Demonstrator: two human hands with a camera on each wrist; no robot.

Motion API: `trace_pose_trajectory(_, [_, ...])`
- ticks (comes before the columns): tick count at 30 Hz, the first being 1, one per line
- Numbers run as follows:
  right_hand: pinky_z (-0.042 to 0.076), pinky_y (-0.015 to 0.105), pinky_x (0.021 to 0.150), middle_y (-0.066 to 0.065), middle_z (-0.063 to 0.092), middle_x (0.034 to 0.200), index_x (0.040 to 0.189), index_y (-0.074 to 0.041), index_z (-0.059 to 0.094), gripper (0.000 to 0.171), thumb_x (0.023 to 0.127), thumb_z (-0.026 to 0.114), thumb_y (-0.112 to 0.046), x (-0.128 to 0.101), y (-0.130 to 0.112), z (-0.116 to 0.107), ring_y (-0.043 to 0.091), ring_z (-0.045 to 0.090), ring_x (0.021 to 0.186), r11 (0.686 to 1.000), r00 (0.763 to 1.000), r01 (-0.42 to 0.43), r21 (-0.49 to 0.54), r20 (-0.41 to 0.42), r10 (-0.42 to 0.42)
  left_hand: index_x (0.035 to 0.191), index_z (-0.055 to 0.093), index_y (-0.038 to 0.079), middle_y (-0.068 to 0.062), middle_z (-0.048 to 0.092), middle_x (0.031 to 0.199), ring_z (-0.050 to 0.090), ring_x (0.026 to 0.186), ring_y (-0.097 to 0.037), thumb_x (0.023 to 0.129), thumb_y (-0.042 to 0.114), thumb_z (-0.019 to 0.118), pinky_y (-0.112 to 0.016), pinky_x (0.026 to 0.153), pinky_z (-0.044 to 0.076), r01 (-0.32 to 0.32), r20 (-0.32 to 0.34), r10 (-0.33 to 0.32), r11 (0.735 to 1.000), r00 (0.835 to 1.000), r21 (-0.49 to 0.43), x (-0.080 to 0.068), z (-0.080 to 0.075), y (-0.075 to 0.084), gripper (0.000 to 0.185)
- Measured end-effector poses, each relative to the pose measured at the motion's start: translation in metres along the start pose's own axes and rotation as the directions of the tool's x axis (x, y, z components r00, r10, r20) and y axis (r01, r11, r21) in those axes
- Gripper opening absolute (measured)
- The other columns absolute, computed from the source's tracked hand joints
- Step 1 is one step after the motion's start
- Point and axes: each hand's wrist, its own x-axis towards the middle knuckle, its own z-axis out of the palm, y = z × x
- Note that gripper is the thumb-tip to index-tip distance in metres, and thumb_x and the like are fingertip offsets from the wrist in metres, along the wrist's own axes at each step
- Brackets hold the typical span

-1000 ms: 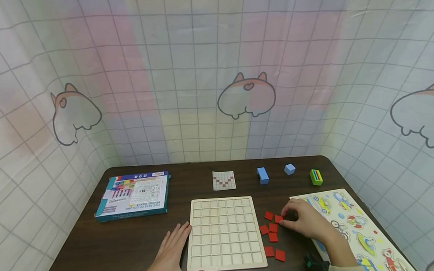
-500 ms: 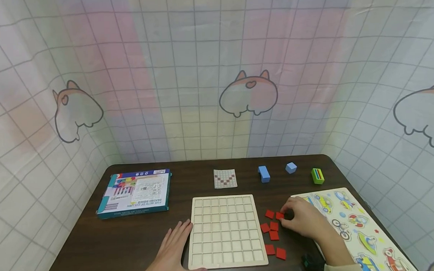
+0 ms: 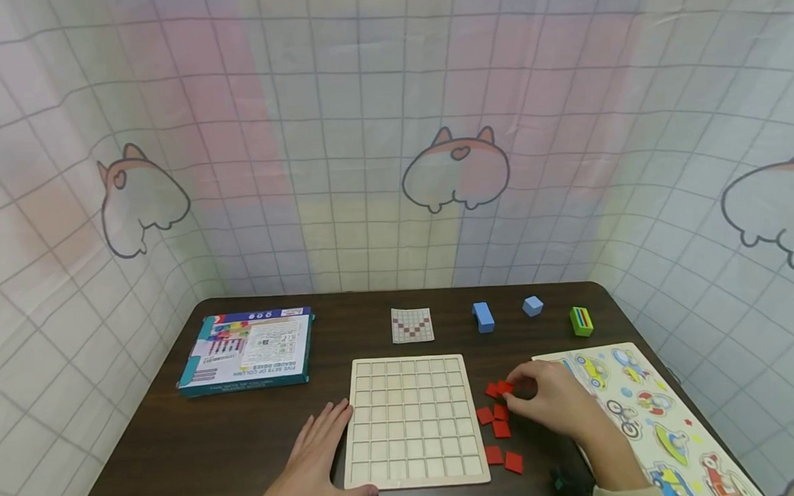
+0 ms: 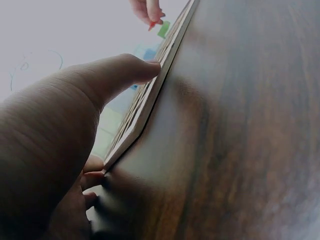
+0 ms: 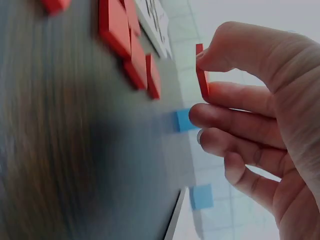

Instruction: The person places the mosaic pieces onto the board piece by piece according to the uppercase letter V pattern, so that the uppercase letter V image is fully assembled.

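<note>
A pale wooden board (image 3: 412,422) with a grid of square recesses lies in the middle of the dark table. Along its left side rests my left hand (image 3: 315,459), fingers stretched out at the edge; in the left wrist view the thumb (image 4: 127,70) touches the board's near edge. My right hand (image 3: 556,403) pinches a red square tile (image 5: 202,75) between thumb and index finger, lifted off the table in the right wrist view. Several more red tiles (image 3: 501,429) lie loose between the board and that hand.
Behind the board lies a small pattern card (image 3: 411,325). Two blue blocks (image 3: 483,318) and a green striped block (image 3: 580,321) stand at the back right. A flat box (image 3: 249,352) lies back left. A picture board (image 3: 652,407) lies under the right forearm.
The right hand has shifted slightly left with the red tile, raising it off the table near the other tiles. The left hand stays at the board, and the view has tilted slightly.
</note>
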Motion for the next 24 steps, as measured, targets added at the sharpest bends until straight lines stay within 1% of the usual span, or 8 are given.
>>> trace_pose_trajectory(2, [0.056, 0.025, 0.074, -0.016, 0.075, 0.093, 0.102, -0.024, 0.083, 0.018, 0.087, 0.091, -0.027, 0.0, -0.007, 0.002, 0.001, 0.061, 0.082, 1.0, 1.0, 0.012, 0.018, -0.007, -0.012, 0.175, 0.032, 0.009, -0.012, 0.028, 0.185, 0.021, 0.172, -0.044, 0.077, 0.088, 0.081, -0.074, 0.137, 0.013, -0.001, -0.004, 0.001, 1.0, 1.0, 0.003, 0.0, 0.0, -0.001, 0.136])
trace_pose_trajectory(6, [0.057, 0.024, 0.075, -0.016, 0.076, 0.097, 0.102, -0.025, 0.083, 0.017, 0.088, 0.092, -0.027, 0.001, -0.021, 0.008, 0.005, 0.063, 0.085, 0.998, 0.999, 0.044, 0.041, -0.005, -0.044, 0.176, 0.032, 0.01, -0.012, 0.029, 0.184, 0.022, 0.172, -0.044, 0.076, 0.09, 0.08, -0.073, 0.137, 0.014, -0.003, -0.004, 0.003, 1.0, 1.0, 0.02, -0.001, -0.001, -0.003, 0.136])
trace_pose_trajectory(11, [0.06, 0.025, 0.077, -0.014, 0.075, 0.098, 0.101, -0.025, 0.083, 0.016, 0.089, 0.093, -0.027, 0.002, -0.035, 0.016, 0.011, 0.067, 0.088, 0.992, 0.994, 0.113, 0.059, -0.001, -0.113, 0.176, 0.032, 0.011, -0.01, 0.03, 0.184, 0.023, 0.172, -0.042, 0.077, 0.091, 0.078, -0.073, 0.137, 0.015, -0.012, -0.008, 0.013, 0.999, 1.0, 0.037, -0.001, -0.001, -0.005, 0.135])
trace_pose_trajectory(13, [0.06, 0.024, 0.078, -0.014, 0.075, 0.097, 0.101, -0.026, 0.082, 0.016, 0.089, 0.093, -0.027, 0.002, -0.039, 0.02, 0.011, 0.068, 0.088, 0.989, 0.991, 0.135, 0.063, -0.002, -0.135, 0.176, 0.031, 0.012, -0.008, 0.029, 0.185, 0.022, 0.172, -0.042, 0.077, 0.091, 0.077, -0.073, 0.137, 0.015, -0.018, -0.008, 0.019, 0.999, 1.0, 0.04, -0.001, -0.001, -0.005, 0.135])
trace_pose_trajectory(18, [0.06, 0.026, 0.08, -0.014, 0.075, 0.098, 0.102, -0.026, 0.082, 0.018, 0.089, 0.093, -0.029, 0.001, -0.049, 0.028, 0.008, 0.067, 0.089, 0.984, 0.985, 0.171, 0.043, 0.002, -0.172, 0.177, 0.03, 0.013, -0.007, 0.027, 0.186, 0.021, 0.173, -0.041, 0.078, 0.091, 0.077, -0.074, 0.137, 0.013, -0.022, -0.002, 0.022, 0.999, 1.0, 0.03, -0.001, -0.001, -0.004, 0.135])
trace_pose_trajectory(20, [0.059, 0.027, 0.078, -0.013, 0.075, 0.098, 0.102, -0.025, 0.081, 0.018, 0.088, 0.093, -0.03, 0.001, -0.054, 0.03, 0.008, 0.065, 0.088, 0.983, 0.983, 0.181, 0.036, 0.012, -0.182, 0.177, 0.031, 0.013, -0.007, 0.027, 0.186, 0.021, 0.173, -0.041, 0.078, 0.091, 0.078, -0.074, 0.137, 0.013, -0.019, 0.0, 0.019, 0.999, 1.0, 0.026, -0.001, -0.001, -0.004, 0.135])
trace_pose_trajectory(24, [0.056, 0.024, 0.075, -0.011, 0.072, 0.093, 0.101, -0.025, 0.08, 0.019, 0.089, 0.093, -0.032, 0.002, -0.063, 0.034, 0.008, 0.062, 0.085, 0.98, 0.98, 0.195, 0.04, 0.038, -0.196, 0.177, 0.031, 0.013, -0.007, 0.027, 0.186, 0.021, 0.173, -0.041, 0.078, 0.091, 0.078, -0.074, 0.137, 0.013, -0.013, 0.002, 0.013, 1.0, 1.0, 0.025, -0.001, -0.001, -0.004, 0.135])
